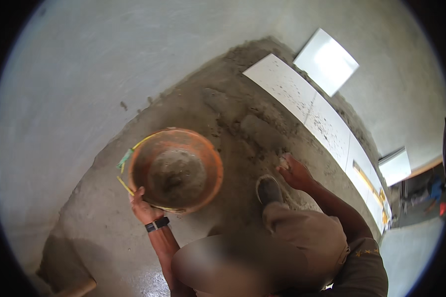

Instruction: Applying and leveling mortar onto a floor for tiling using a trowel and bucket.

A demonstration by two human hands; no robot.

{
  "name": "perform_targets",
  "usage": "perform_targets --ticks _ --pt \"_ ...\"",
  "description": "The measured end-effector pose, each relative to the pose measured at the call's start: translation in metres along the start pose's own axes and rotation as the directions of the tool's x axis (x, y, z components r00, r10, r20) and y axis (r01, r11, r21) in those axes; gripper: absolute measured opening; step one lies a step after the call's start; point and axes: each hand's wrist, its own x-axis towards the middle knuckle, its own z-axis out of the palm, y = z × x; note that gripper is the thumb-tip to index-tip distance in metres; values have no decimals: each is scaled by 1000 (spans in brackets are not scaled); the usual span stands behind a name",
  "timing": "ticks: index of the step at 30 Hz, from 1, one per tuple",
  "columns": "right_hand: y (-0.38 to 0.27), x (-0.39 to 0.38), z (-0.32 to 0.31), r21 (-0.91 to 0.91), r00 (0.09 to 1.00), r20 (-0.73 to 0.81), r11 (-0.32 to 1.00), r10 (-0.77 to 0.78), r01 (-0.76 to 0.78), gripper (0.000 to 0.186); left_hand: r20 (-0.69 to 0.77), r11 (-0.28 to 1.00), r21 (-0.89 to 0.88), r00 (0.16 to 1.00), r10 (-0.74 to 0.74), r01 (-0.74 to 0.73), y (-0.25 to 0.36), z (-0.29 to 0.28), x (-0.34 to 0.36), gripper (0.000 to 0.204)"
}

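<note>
A smooth grey wall (pixel 79 84) curves along the left side, meeting a dusty, mortar-smeared floor (pixel 109 173). Next comes a green tie (pixel 125 158) knotted on the yellow handle (pixel 126 186) of an orange bucket (pixel 213 168). The left hand (pixel 145 210), with a black-banded watch (pixel 157 224) at its wrist, is clamped on the bucket's near left rim. The bucket is left of the person's legs, with wet grey mix (pixel 181 168) in its bottom. Right of it, a dark shoe (pixel 269 191) stands on the floor. The right hand (pixel 296 172) is just beyond the shoe, well apart from the left, its fingers curled; whether they pinch anything, I cannot tell. Farther right runs a row of speckled white tiles (pixel 282 81), with a glossy white tile (pixel 327 59) leaning on the wall behind. A yellow level (pixel 367 181) lies along the row's nearer part, and more white tiles (pixel 395 167) lean beyond it.
</note>
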Motion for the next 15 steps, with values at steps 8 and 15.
perform_targets --ticks 8,15 --pt "168 -86 89 698 260 475 -180 841 -693 38 -52 996 79 998 40 -36 5 4 65 43" --pt "162 23 163 389 838 469 786 281 -481 34 -70 994 109 997 12 -4 6 19 76 46"
